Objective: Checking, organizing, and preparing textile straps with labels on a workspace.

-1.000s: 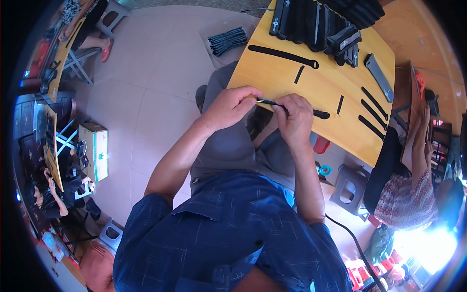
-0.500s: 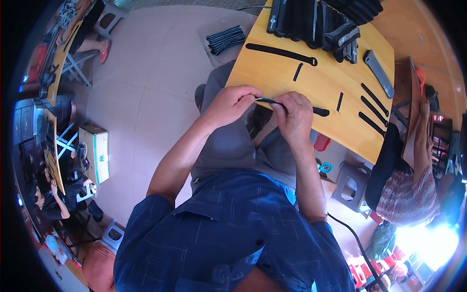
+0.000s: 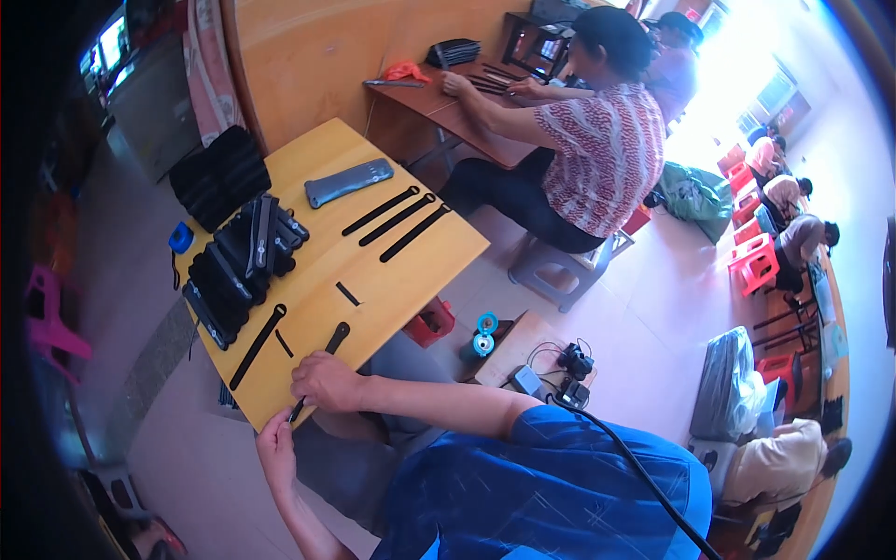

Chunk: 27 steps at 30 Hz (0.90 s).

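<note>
Both my hands grip one black strap [image 3: 337, 340] at the near corner of the yellow table [image 3: 428, 263]. My left hand [image 3: 277, 446] is closed on its near end, just off the table edge. My right hand [image 3: 327, 382] pinches it farther along, and its rounded, slotted end sticks out beyond the fingers over the tabletop. Another black strap [image 3: 259, 347] lies flat beside my right hand, with a short black strip [image 3: 284, 345] next to it. Farther right rest a second short strip [image 3: 347, 294] and three parallel straps [image 3: 398, 220].
Bundled black straps [image 3: 245, 257] are heaped on the table's left side, near a dark stack [image 3: 220, 177]. A grey packet [image 3: 349, 182] lies at the far side. Beyond, a person [image 3: 597, 159] works at a brown table [image 3: 467, 117]. A dark cable [image 3: 635, 467] crosses by my shoulder.
The view has swung to the right, so the table now appears at left and the neighbouring person shows fully. My hands still hold the strap at the table's edge.
</note>
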{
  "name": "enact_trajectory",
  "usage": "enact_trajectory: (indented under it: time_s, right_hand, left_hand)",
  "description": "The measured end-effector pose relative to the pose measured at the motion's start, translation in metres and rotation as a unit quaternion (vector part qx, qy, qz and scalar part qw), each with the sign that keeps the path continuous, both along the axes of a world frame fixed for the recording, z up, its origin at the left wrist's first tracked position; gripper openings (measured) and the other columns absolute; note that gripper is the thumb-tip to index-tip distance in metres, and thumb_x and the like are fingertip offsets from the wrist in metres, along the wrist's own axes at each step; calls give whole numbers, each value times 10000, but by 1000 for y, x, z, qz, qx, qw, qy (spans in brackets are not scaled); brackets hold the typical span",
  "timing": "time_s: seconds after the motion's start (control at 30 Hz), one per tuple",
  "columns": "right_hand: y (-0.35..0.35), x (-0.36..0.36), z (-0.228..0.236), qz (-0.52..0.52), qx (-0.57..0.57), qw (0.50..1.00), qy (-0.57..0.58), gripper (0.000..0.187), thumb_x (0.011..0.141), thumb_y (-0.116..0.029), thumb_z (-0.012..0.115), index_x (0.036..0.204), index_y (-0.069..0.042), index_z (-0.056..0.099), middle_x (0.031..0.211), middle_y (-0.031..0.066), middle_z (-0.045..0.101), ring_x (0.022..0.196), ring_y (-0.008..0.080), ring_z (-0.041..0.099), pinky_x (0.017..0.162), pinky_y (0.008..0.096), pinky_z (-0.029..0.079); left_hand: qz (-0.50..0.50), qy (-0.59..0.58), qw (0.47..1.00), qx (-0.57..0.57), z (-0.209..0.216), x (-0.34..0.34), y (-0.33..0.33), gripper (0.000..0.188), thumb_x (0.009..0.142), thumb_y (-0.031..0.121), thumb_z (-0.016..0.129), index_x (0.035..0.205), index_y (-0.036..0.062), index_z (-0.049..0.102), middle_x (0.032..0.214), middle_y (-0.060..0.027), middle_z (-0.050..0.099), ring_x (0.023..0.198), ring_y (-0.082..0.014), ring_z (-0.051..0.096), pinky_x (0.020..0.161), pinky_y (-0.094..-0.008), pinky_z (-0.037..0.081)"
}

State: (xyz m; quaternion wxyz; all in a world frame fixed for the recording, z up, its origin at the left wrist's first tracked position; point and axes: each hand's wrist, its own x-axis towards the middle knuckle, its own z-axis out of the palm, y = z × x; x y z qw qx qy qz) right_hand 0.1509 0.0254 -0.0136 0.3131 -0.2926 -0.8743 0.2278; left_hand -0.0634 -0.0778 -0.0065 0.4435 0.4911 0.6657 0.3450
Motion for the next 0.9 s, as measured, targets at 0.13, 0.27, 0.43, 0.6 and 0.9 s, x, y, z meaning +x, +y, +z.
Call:
enact_trajectory:
  time_s: [0.13, 0.27, 0.43, 0.6, 0.9]
  right_hand:
    - [8, 1, 5, -4, 16, 1000, 4, 142, 706, -167, 795, 790, -106, 698, 852, 74, 670, 941, 303, 660, 874, 448, 480]
    - [9, -3, 4, 4, 26, 999, 17, 157, 704, -152, 796, 794, -107, 674, 836, 74, 650, 925, 314, 651, 859, 460, 481]
    - [8, -1, 4, 10, 28, 1000, -4, 154, 704, -153, 797, 794, -107, 680, 851, 76, 666, 936, 320, 657, 867, 468, 486]
    - [5, -2, 3, 12, 27, 1000, 7, 155, 719, -165, 794, 811, -103, 686, 868, 81, 672, 953, 332, 655, 882, 466, 487]
    - [4, -3, 2, 5, 22, 1000, -1, 158, 737, -179, 792, 830, -105, 688, 889, 77, 672, 977, 329, 649, 893, 466, 484]
  left_hand:
    - [5, -41, 999, 7, -6, -7, 15, 295, 1022, 50, 536, 1240, -32, 718, 982, -65, 721, 840, -103, 631, 762, -233, 489]
    - [29, -88, 995, -28, 0, -8, 20, 295, 1018, 79, 564, 1254, 5, 725, 743, 36, 595, 560, -9, 451, 500, -170, 329]
    - [17, -93, 993, -66, 11, -5, 17, 314, 1016, 135, 575, 1277, 32, 715, 639, 68, 508, 455, -21, 384, 405, -194, 281]
    - [9, -85, 995, -57, 6, -9, 18, 319, 1021, 162, 567, 1282, 55, 716, 614, 71, 484, 430, -27, 356, 385, -203, 266]
    - [-8, -85, 994, -74, 7, -12, 21, 330, 1023, 161, 569, 1305, 63, 710, 612, 65, 482, 441, -34, 367, 388, -212, 275]
